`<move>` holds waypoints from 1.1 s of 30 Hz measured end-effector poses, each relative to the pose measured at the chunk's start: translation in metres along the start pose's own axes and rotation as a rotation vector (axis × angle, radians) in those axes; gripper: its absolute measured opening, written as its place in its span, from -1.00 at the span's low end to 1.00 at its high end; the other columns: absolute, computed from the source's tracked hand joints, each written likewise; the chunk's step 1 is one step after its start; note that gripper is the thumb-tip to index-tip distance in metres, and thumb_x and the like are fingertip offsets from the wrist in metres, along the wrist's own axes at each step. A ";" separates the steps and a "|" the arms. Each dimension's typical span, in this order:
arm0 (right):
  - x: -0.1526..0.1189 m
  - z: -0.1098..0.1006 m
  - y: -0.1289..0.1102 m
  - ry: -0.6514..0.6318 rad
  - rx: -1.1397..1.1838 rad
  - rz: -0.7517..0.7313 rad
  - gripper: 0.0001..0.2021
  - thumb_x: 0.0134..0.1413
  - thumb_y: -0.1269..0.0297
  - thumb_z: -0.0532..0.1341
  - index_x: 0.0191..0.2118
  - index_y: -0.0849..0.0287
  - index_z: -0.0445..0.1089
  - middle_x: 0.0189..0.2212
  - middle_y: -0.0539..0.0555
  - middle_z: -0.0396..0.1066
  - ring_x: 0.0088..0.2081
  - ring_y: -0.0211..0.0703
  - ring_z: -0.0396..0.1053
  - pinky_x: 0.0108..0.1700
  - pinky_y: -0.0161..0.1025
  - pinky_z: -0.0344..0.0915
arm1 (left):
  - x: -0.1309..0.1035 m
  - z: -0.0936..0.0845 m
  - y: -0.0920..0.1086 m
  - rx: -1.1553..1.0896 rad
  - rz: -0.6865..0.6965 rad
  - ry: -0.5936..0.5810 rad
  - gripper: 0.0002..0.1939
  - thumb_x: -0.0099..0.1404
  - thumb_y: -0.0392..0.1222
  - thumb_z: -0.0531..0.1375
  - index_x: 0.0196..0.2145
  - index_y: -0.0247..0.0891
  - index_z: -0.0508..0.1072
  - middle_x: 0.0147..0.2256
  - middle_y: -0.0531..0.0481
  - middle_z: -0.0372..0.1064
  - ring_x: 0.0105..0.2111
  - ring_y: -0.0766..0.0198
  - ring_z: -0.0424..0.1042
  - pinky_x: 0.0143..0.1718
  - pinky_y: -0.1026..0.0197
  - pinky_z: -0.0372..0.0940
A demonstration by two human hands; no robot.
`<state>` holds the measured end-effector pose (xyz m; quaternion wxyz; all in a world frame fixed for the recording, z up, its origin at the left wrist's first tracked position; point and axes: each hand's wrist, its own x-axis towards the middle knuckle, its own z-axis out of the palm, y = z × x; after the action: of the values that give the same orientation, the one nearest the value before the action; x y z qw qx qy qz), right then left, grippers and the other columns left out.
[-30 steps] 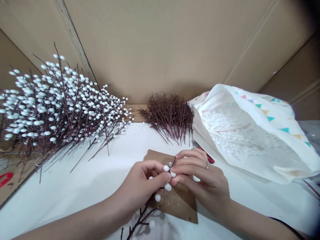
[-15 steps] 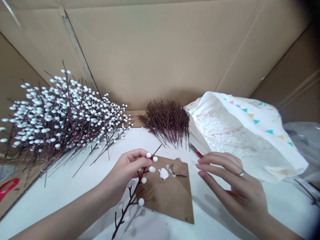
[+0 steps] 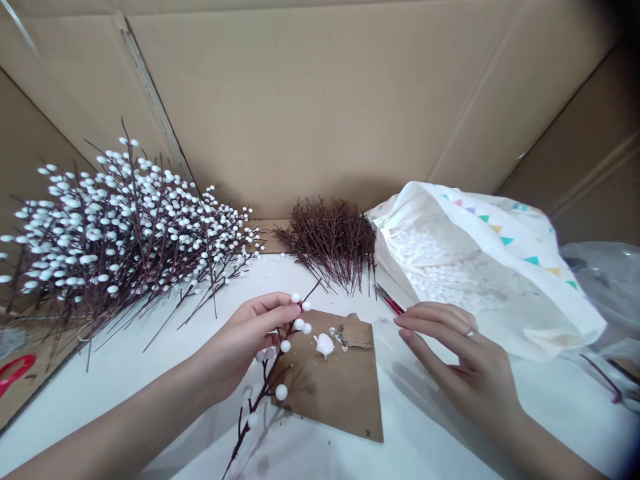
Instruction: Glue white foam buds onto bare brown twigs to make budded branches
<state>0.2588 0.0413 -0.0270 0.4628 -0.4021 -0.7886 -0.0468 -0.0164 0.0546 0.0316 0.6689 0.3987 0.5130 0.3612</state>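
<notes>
My left hand [image 3: 260,323] pinches a dark brown twig [image 3: 257,393] near its upper end. Round white berries [image 3: 281,392] sit along the twig, some behind the fingers. Under and beside it lies a cardboard piece [image 3: 335,400] bearing a blob of white paste [image 3: 325,345] and a torn brown scrap [image 3: 356,332]. My right hand [image 3: 457,343], wearing a ring, hovers with fingers stretched out and slightly apart; I see nothing between them. Just beyond its fingertips lies a slim red-handled tool [image 3: 391,305], partly hidden by the fingers.
A large pile of berried twigs [image 3: 135,227] stands at the left. Bare brown twigs [image 3: 330,240] are bunched at the back. An open white bag [image 3: 520,293] of white berries lies at the right. A red ring-shaped handle [image 3: 16,373] shows far left; cardboard walls [image 3: 320,107] enclose the table.
My right hand has shifted a little left and up, its fingers drawn closer together. The twig in my left hand has turned slightly and risen a little. The view has shifted slightly.
</notes>
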 end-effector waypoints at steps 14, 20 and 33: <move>0.054 0.007 -0.076 0.047 -0.128 -0.283 -0.85 0.04 0.25 0.33 -0.26 0.14 0.43 -0.44 -0.02 0.56 -0.29 -0.05 0.42 -0.11 -0.01 0.13 | -0.015 0.016 -0.003 0.007 0.048 -0.228 -0.86 0.24 -0.12 0.27 -0.36 -0.23 0.46 -0.42 0.12 0.37 -0.42 0.42 0.24 -0.39 0.39 0.12; 0.056 0.020 -0.081 0.115 -0.036 -0.213 -0.92 0.04 0.33 0.32 -0.31 0.17 0.44 -0.45 -0.03 0.55 -0.31 -0.09 0.39 -0.14 -0.01 0.16 | -0.016 0.017 -0.008 0.029 0.137 -0.176 -0.90 0.26 -0.15 0.25 -0.37 -0.21 0.47 -0.39 0.11 0.42 -0.36 0.37 0.31 -0.31 0.37 0.19; 0.053 0.027 -0.085 0.088 -0.043 -0.191 -0.94 -0.01 0.49 0.26 -0.40 0.23 0.39 -0.53 -0.01 0.48 -0.37 -0.11 0.37 -0.15 0.00 0.16 | -0.014 0.014 -0.015 0.414 0.469 -0.051 -0.88 0.33 -0.17 0.16 -0.36 -0.12 0.49 -0.36 0.11 0.37 -0.32 0.29 0.31 -0.28 0.27 0.16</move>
<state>0.1694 0.0275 0.0233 0.4817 -0.3325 -0.8011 -0.1253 -0.0046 0.0337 0.0254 0.4845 0.6427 0.4529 0.3836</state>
